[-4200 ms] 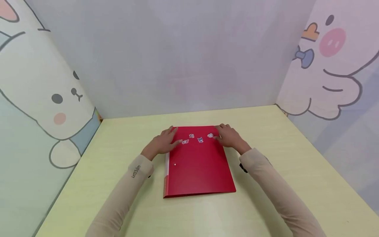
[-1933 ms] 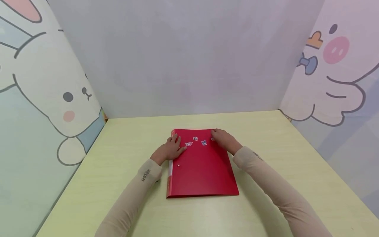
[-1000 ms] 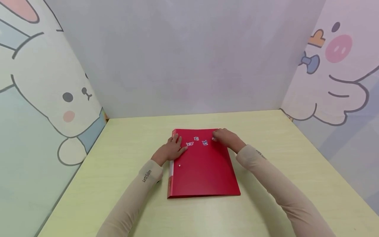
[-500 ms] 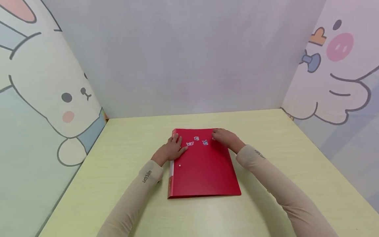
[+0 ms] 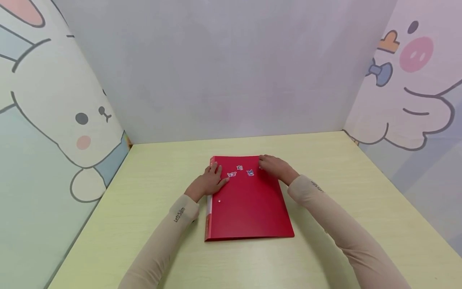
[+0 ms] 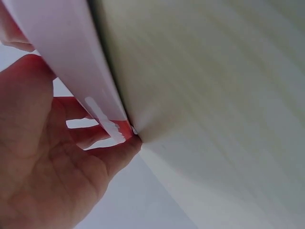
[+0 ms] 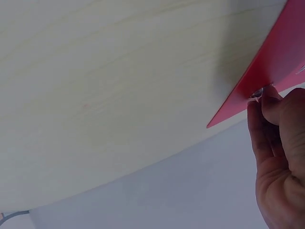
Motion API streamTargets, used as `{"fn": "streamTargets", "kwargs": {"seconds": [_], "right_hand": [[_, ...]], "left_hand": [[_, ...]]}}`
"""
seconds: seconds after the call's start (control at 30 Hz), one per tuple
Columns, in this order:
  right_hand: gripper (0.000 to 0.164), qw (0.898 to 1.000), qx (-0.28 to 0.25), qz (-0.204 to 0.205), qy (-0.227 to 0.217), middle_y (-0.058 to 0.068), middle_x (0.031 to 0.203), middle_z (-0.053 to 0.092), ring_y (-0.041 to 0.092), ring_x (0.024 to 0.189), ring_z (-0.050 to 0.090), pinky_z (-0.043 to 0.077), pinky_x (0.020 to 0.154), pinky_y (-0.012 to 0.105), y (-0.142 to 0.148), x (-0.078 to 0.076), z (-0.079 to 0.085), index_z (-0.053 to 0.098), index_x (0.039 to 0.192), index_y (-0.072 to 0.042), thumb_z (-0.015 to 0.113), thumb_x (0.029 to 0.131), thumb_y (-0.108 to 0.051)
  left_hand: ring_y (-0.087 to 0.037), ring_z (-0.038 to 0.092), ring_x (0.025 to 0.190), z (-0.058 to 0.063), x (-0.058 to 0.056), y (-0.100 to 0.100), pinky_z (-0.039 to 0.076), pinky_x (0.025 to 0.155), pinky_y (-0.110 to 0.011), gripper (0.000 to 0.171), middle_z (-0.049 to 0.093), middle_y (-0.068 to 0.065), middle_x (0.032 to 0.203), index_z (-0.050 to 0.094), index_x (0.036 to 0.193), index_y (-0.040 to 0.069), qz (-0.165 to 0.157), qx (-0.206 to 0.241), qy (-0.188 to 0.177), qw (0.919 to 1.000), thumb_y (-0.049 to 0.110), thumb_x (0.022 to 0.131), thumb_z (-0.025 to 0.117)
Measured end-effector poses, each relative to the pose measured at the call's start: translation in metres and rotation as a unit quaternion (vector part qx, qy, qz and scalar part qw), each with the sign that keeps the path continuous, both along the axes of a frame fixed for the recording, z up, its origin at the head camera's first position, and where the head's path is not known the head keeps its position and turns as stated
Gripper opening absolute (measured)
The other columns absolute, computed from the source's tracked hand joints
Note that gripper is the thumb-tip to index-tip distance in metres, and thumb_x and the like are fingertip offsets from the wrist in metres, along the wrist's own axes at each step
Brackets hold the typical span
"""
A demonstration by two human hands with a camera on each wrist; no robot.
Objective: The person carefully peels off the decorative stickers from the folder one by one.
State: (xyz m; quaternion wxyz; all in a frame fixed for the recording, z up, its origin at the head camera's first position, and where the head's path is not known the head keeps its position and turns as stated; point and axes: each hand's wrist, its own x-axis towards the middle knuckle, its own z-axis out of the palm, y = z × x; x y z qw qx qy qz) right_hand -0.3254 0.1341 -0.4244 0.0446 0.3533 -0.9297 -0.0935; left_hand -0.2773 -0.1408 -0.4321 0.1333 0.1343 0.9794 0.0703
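A red binder [image 5: 252, 212] lies closed on the table, its spine to the left. Three small cartoon stickers, one of them a blue-and-white sticker [image 5: 250, 172], show on the upper cover. My left hand [image 5: 206, 184] rests with spread fingers over the upper left edge. In the left wrist view its fingers lie along the whitish spine [image 6: 71, 52]. Thumb and fingers of my right hand [image 5: 277, 167] are at the upper right of the cover. The right wrist view shows them pinching a further small sticker [image 7: 257, 93], mostly covered by the fingertips.
Beneath the binder is a pale wood-look table [image 5: 162, 241]. A plain grey wall [image 5: 223, 80] rises behind it. Side panels carry a cartoon rabbit [image 5: 65, 104] on the left and a cartoon pink-cheeked figure [image 5: 408, 96] on the right.
Since the oldest frame, my right hand has gone from spread over the corner to fingers gathered at the right-hand sticker. The left hand has settled on the spine edge. Recent frames barely differ.
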Motion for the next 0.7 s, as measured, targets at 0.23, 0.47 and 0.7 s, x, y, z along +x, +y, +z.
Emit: {"fn": "streamTargets", "kwargs": {"seconds": [0.23, 0.47, 0.7], "right_hand": [[0.049, 1.000, -0.026, -0.010, -0.011, 0.012, 0.114, 0.064, 0.025, 0.104, 0.064, 0.059, 0.087, 0.036, -0.0006, 0.0003, 0.0007, 0.063, 0.115, -0.004, 0.088, 0.074, -0.013], [0.053, 0.999, -0.034, -0.021, -0.021, 0.012, 0.111, 0.065, 0.025, 0.102, 0.064, 0.059, 0.087, 0.036, 0.0001, -0.0006, 0.0006, 0.065, 0.114, -0.003, 0.091, 0.069, -0.015], [0.053, 0.997, -0.048, -0.039, -0.041, 0.013, 0.113, 0.065, 0.025, 0.104, 0.063, 0.059, 0.089, 0.037, -0.0001, -0.0022, -0.0012, 0.064, 0.116, -0.004, 0.090, 0.070, -0.015]], "left_hand": [[-0.039, 0.023, 0.150, 0.0020, 0.0019, 0.0007, 0.049, 0.103, -0.054, 0.080, 0.017, -0.018, 0.165, 0.021, 0.158, 0.005, 0.000, 0.000, 0.000, 1.0000, 0.048, 0.099, 0.053], [-0.040, 0.022, 0.150, 0.0021, 0.0026, 0.0007, 0.049, 0.104, -0.054, 0.079, 0.017, -0.018, 0.165, 0.020, 0.158, 0.005, -0.002, 0.002, -0.001, 1.0000, 0.048, 0.100, 0.051], [-0.039, 0.019, 0.151, 0.0021, 0.0038, -0.0010, 0.050, 0.103, -0.053, 0.080, 0.015, -0.017, 0.165, 0.018, 0.159, 0.006, 0.002, 0.008, -0.008, 0.9999, 0.048, 0.100, 0.051]]}}
